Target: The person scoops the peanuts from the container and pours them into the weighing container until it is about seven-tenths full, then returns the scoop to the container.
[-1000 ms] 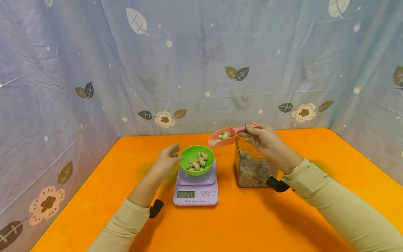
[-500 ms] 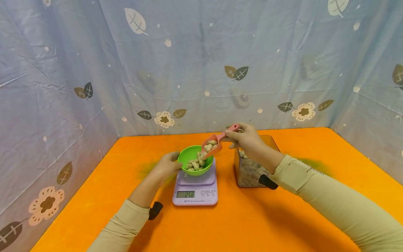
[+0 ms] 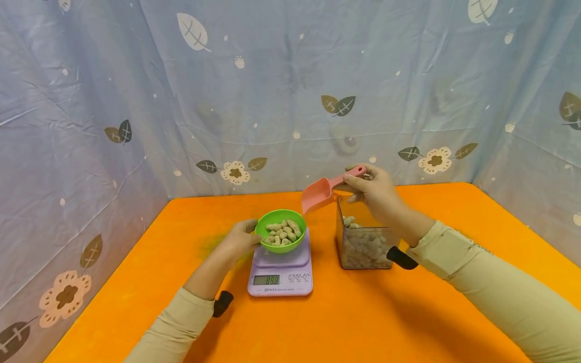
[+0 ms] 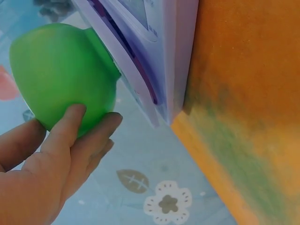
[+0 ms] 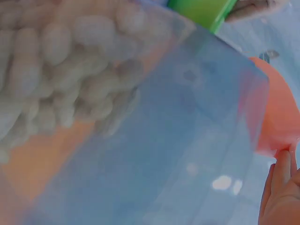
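Note:
A light green bowl with peanuts in it stands on a lilac kitchen scale. My left hand holds the bowl by its left side, thumb at the rim and fingers against the outer wall, as the left wrist view also shows. My right hand pinches the handle of a pink scoop, raised up and right of the bowl, its mouth tilted down to the left. No peanuts show in the scoop. Below the right hand stands a clear, brownish box holding many peanuts.
An orange cloth covers the table. Patterned curtains hang behind and at both sides. The scale's display shows digits too blurred to read surely. A black wrist device sits under the right cuff near the box.
My right hand tipped the scoop over the bowl, peanuts went in, and the hand drew back up and right. My left hand came to the bowl's side. The display's digits changed from 258.

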A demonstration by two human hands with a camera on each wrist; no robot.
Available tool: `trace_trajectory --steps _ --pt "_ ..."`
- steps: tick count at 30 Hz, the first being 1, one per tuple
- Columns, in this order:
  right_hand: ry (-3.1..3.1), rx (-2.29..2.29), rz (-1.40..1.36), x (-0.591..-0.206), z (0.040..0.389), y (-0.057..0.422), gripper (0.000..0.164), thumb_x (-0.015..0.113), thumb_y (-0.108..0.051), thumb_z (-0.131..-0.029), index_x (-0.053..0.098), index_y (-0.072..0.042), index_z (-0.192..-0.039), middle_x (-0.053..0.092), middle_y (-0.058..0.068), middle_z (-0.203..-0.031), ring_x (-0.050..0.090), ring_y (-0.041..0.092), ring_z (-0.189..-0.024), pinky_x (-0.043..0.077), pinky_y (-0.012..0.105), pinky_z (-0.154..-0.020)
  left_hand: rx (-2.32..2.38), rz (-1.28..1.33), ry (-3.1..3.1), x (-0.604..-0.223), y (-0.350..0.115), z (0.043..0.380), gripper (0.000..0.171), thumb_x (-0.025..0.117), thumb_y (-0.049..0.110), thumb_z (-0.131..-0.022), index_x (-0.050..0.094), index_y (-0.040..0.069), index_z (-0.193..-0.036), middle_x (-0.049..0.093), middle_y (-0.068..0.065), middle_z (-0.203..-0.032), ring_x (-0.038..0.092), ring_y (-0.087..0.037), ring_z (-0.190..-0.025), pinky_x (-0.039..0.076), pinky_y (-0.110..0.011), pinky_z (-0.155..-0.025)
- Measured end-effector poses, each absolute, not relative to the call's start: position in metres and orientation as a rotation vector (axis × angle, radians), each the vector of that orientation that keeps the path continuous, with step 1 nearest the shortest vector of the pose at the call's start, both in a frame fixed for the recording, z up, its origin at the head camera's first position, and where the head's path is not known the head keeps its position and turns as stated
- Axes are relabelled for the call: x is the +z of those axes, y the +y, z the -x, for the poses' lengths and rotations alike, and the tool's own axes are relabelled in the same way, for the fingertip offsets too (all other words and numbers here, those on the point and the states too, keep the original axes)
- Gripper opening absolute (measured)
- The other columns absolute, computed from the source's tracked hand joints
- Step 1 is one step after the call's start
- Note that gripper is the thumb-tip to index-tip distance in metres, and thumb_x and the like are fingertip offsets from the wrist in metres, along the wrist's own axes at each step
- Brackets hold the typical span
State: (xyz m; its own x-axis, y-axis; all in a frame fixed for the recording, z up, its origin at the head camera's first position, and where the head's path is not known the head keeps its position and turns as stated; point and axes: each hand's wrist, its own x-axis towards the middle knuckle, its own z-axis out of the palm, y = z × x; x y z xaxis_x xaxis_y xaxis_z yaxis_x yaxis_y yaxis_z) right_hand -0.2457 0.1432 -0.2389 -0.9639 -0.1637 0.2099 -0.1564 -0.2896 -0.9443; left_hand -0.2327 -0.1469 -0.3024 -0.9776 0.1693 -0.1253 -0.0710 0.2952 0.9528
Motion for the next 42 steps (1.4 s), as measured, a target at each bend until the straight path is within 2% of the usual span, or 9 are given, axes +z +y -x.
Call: trace_trajectory --steps 6,14,21,29,33,36,39,42 --pt "1.507 -2.673 0.477 -0.237 0.237 0.176 0.004 0.057 0.002 -0.095 0.056 0.003 -0.099 0.073 0.014 -0.085 0.073 0.019 -0.078 0.058 0.024 -0.06 1.743 -0.098 2.365 -0.303 -0.151 0.231 0.055 0.041 -0.011 -0.097 0.015 -0.019 -0.145 0.016 -0.036 -0.152 0.033 -0.046 -0.134 0.038 -0.049 -0.107" --pt "1.395 -2.7 0.43 -0.247 0.229 0.222 0.007 0.055 0.0 -0.096 0.061 0.003 -0.095 0.071 0.016 -0.092 0.072 0.025 -0.085 0.059 0.031 -0.073 1.787 -0.148 2.365 -0.304 -0.158 0.228 0.054 0.038 -0.011 -0.097 0.015 -0.021 -0.144 0.017 -0.037 -0.151 0.031 -0.048 -0.135 0.035 -0.051 -0.109" --pt "1.603 -2.594 0.268 -0.267 0.227 0.244 0.011 0.058 -0.006 -0.096 0.067 -0.004 -0.09 0.07 0.007 -0.089 0.069 0.018 -0.084 0.058 0.027 -0.075 1.781 -0.15 2.391 -0.302 -0.162 0.226 0.055 0.039 -0.01 -0.096 0.017 -0.018 -0.146 0.02 -0.034 -0.152 0.03 -0.046 -0.136 0.034 -0.05 -0.11" --pt "1.717 -2.563 0.076 -0.288 0.232 0.234 0.013 0.063 -0.006 -0.093 0.066 -0.008 -0.08 0.064 -0.001 -0.083 0.062 0.011 -0.075 0.055 0.021 -0.07 1.766 -0.13 2.404 -0.301 -0.166 0.224 0.056 0.042 -0.006 -0.097 0.018 -0.016 -0.147 0.021 -0.033 -0.152 0.031 -0.045 -0.137 0.034 -0.05 -0.11" --pt "1.871 -2.498 0.059 -0.293 0.232 0.232 0.019 0.061 -0.009 -0.095 0.066 -0.013 -0.077 0.062 -0.006 -0.083 0.056 0.008 -0.075 0.05 0.019 -0.067 1.758 -0.128 2.406 -0.302 -0.168 0.223 0.055 0.042 -0.005 -0.098 0.018 -0.016 -0.147 0.02 -0.033 -0.153 0.029 -0.044 -0.138 0.033 -0.05 -0.111" --pt "1.972 -2.426 0.055 -0.296 0.233 0.233 0.016 0.062 -0.014 -0.095 0.065 -0.016 -0.079 0.06 -0.009 -0.085 0.053 0.007 -0.078 0.048 0.019 -0.067 1.755 -0.131 2.407 -0.302 -0.169 0.222 0.054 0.04 -0.005 -0.098 0.018 -0.017 -0.147 0.019 -0.033 -0.153 0.028 -0.045 -0.138 0.033 -0.051 -0.111" --pt "2.122 -2.281 0.069 -0.297 0.234 0.238 0.007 0.063 -0.018 -0.095 0.062 -0.013 -0.091 0.058 -0.009 -0.091 0.051 0.008 -0.083 0.049 0.02 -0.069 1.75 -0.138 2.414 -0.301 -0.17 0.222 0.053 0.04 -0.004 -0.099 0.018 -0.017 -0.146 0.019 -0.033 -0.153 0.027 -0.046 -0.138 0.033 -0.051 -0.111" --pt "2.258 -2.111 0.083 -0.297 0.235 0.244 0.023 0.06 -0.022 -0.097 0.054 -0.003 -0.11 0.053 -0.005 -0.101 0.049 0.01 -0.09 0.05 0.02 -0.073 1.742 -0.141 2.429 -0.301 -0.171 0.222 0.054 0.04 -0.004 -0.099 0.019 -0.016 -0.147 0.02 -0.032 -0.153 0.027 -0.045 -0.138 0.033 -0.051 -0.111"
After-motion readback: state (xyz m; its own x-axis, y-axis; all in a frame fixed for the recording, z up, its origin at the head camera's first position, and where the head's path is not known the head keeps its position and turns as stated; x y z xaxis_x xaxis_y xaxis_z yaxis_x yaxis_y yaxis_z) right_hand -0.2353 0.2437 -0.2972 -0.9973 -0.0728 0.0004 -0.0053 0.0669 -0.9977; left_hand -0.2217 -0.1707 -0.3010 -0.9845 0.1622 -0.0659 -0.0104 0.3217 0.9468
